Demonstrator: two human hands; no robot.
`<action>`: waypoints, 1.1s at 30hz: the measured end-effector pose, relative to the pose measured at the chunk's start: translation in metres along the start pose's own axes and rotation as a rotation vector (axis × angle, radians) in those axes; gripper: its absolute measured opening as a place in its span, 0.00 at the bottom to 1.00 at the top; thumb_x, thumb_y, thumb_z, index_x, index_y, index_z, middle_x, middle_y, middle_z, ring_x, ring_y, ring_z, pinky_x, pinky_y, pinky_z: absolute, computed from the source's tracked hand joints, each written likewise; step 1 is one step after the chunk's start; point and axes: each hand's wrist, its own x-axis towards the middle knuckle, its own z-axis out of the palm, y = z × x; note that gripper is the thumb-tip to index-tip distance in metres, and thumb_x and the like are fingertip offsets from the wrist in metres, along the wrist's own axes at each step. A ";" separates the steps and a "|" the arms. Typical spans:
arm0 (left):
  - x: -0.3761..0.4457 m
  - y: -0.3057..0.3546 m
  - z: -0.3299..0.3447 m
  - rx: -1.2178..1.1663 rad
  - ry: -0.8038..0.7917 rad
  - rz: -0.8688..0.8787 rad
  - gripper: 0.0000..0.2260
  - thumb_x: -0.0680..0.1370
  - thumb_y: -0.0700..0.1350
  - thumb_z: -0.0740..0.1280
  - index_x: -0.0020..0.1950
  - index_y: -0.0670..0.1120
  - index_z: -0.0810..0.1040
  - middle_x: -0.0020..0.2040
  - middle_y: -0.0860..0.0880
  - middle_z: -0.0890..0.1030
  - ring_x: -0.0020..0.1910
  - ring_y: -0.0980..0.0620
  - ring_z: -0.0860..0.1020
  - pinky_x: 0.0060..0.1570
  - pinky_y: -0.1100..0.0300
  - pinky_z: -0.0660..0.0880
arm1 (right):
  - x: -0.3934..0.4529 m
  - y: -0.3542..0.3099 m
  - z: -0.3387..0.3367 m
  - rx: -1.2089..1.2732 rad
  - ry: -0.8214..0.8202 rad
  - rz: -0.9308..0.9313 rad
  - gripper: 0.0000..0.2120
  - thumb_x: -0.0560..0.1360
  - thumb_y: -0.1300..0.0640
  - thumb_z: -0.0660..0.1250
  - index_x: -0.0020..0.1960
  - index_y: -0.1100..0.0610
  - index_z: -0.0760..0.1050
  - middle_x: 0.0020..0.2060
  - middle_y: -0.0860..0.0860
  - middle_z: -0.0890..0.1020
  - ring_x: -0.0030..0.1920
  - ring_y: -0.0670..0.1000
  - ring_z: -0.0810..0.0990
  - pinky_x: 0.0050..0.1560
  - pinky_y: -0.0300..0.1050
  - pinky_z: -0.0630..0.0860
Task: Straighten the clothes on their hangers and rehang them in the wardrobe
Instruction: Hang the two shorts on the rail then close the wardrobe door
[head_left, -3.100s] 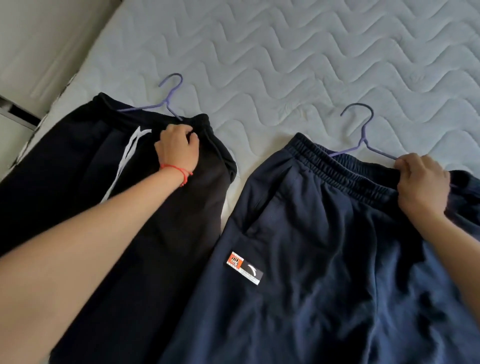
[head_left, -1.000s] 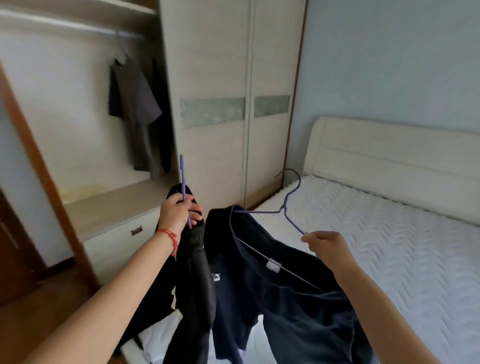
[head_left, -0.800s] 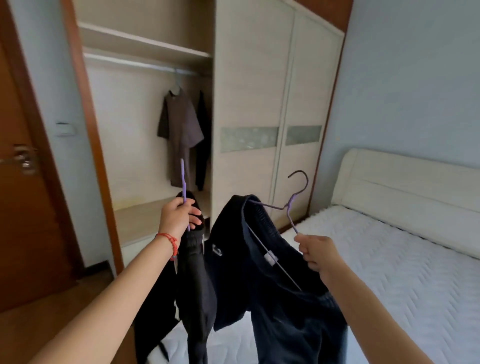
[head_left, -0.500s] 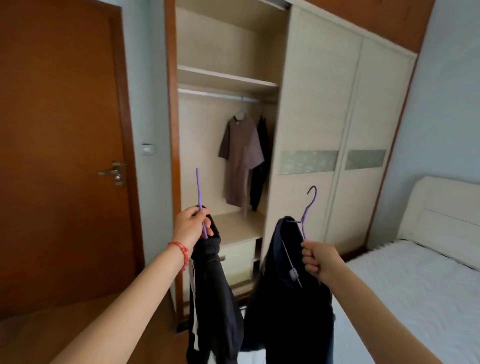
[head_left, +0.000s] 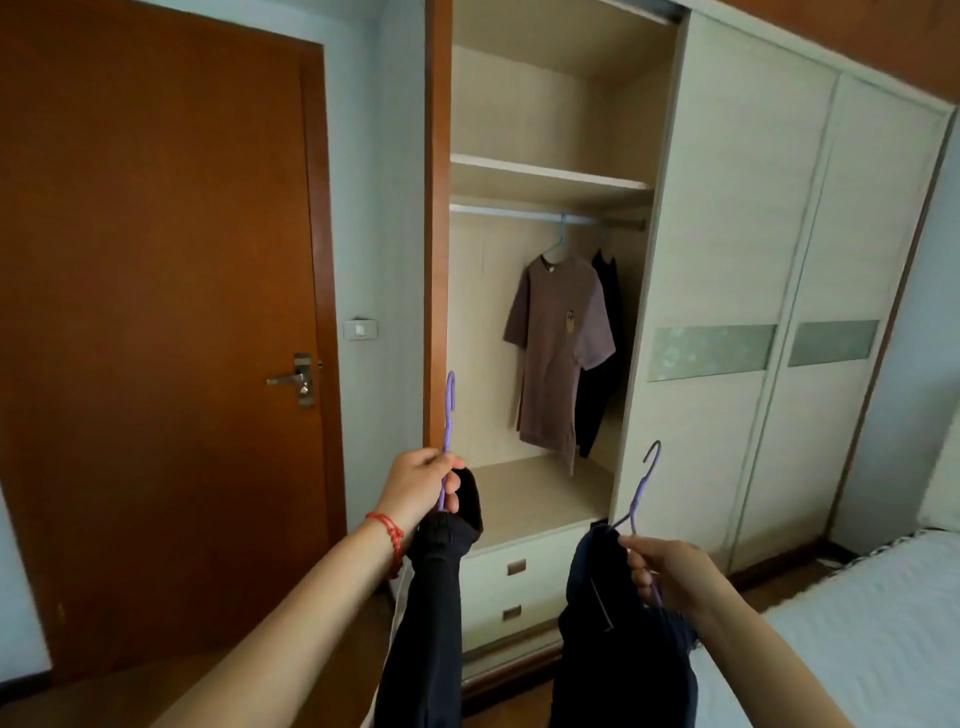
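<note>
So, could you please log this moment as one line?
left hand: holds black trousers' hanger | right hand: holds navy trousers' hanger | wardrobe rail: brown T-shirt hung | trousers not yet hung

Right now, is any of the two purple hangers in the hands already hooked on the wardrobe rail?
No: the left hand and the right hand each grip a purple hanger well below the wardrobe rail.

No text, brand or number could be read; the small chest emblem on the mauve short-sleeved T-shirt (head_left: 558, 343) hanging in the wardrobe was too blurred.
</note>
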 end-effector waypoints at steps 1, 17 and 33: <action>0.013 -0.002 -0.001 -0.008 -0.004 -0.007 0.13 0.80 0.37 0.56 0.38 0.38 0.75 0.20 0.50 0.70 0.14 0.55 0.68 0.18 0.69 0.66 | 0.009 -0.005 0.003 -0.018 0.003 -0.007 0.16 0.77 0.64 0.59 0.31 0.61 0.66 0.15 0.51 0.68 0.14 0.47 0.65 0.17 0.33 0.62; 0.252 -0.027 0.033 0.172 -0.033 0.013 0.12 0.80 0.39 0.56 0.43 0.39 0.77 0.19 0.52 0.71 0.16 0.57 0.71 0.18 0.68 0.67 | 0.202 -0.117 0.042 -0.212 0.037 -0.313 0.10 0.76 0.64 0.61 0.36 0.61 0.71 0.20 0.53 0.73 0.18 0.49 0.69 0.20 0.38 0.67; 0.527 -0.025 0.101 -0.048 -0.250 0.073 0.11 0.80 0.36 0.55 0.42 0.38 0.75 0.17 0.51 0.72 0.13 0.57 0.70 0.15 0.69 0.63 | 0.414 -0.213 0.067 -0.337 0.338 -0.410 0.20 0.73 0.65 0.65 0.23 0.61 0.68 0.17 0.54 0.68 0.16 0.50 0.65 0.20 0.35 0.64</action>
